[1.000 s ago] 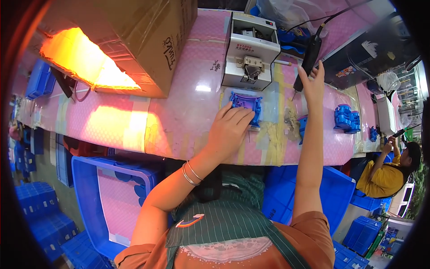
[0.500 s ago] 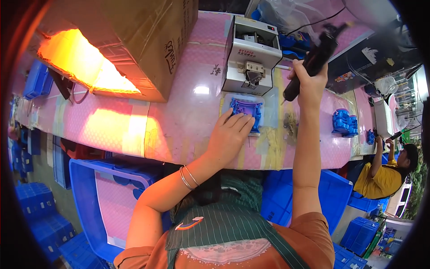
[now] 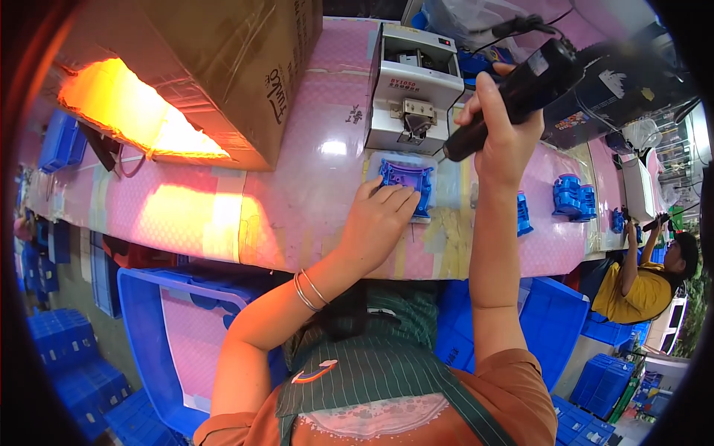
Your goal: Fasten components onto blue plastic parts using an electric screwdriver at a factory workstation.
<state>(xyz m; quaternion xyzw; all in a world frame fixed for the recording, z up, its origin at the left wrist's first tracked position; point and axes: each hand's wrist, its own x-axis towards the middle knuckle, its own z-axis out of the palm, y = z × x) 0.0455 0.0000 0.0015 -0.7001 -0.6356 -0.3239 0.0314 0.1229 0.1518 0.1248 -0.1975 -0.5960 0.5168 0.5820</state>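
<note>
A black electric screwdriver (image 3: 513, 97) is gripped in my right hand (image 3: 506, 137). Its narrow end points left and down, beside the front right corner of a white-and-black screw feeder (image 3: 383, 126). Below the feeder, a blue plastic housing (image 3: 407, 175) lies in a pale holder (image 3: 434, 165) on the table. My left hand (image 3: 378, 227) holds the housing, thumb at its left edge and fingers across its lower right part. The screwdriver's bit is not clearly visible.
A cardboard box (image 3: 223, 67) with a brightly lit opening stands at left. More blue housings (image 3: 573, 199) sit to the right, one partly behind my right forearm. Blue crates (image 3: 178, 334) stand below the table edge. A co-worker in a yellow top (image 3: 632, 293) sits far right.
My right hand has moved up a little, and the screwdriver has tilted so its narrow end swings left toward the feeder. A blue housing shows beside my forearm. My left hand stays on its housing.
</note>
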